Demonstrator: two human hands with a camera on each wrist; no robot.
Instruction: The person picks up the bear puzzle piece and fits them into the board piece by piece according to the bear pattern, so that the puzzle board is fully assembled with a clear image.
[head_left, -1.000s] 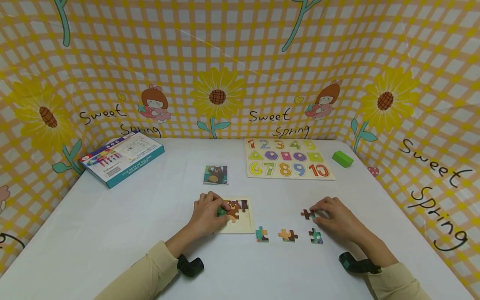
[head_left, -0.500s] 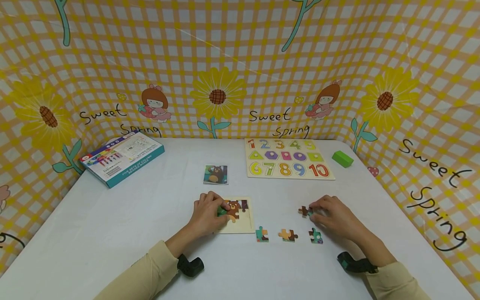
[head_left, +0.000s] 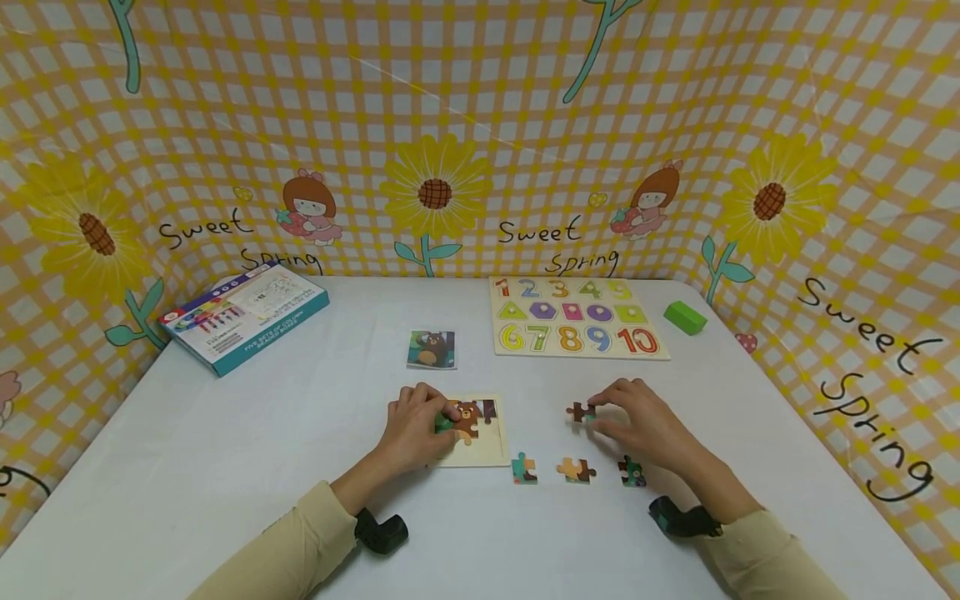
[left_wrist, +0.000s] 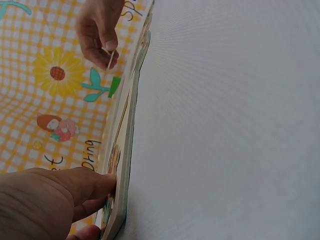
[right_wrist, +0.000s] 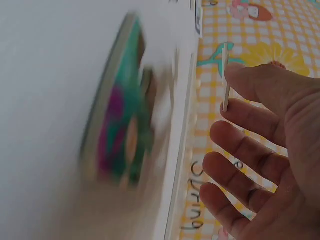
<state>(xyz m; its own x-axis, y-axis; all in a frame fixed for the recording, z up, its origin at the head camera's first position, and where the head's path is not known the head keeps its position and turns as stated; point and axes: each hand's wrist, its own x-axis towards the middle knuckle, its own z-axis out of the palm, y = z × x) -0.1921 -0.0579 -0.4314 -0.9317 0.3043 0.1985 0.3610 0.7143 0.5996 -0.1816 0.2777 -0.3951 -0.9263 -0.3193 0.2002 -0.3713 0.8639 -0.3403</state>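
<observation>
My left hand [head_left: 415, 425] holds a shallow wooden puzzle tray [head_left: 491, 454] by its left side, fingertips on the pieces inside. A brown bear face [head_left: 468, 412] shows on the partly filled tray; the hand covers its left part. My right hand [head_left: 641, 421] pinches a brown and teal jigsaw piece [head_left: 580, 412] between thumb and index finger, above the table to the right of the tray. That piece [right_wrist: 225, 55] appears edge-on in the right wrist view, the other fingers loosely bent. Three loose pieces lie in front: teal [head_left: 524, 469], tan-brown [head_left: 576, 471] and dark green [head_left: 632, 472].
A bear picture card [head_left: 431, 349] lies behind the tray. Farther back are a number-and-shape board [head_left: 577, 325], a green block [head_left: 686, 317] and a boxed bead set [head_left: 247, 317]. A checked cloth [head_left: 480, 108] surrounds the white table's back and sides.
My right hand has lifted its jigsaw piece and carried it left and slightly away from me, towards the tray. The left hand stays in place on the tray.
</observation>
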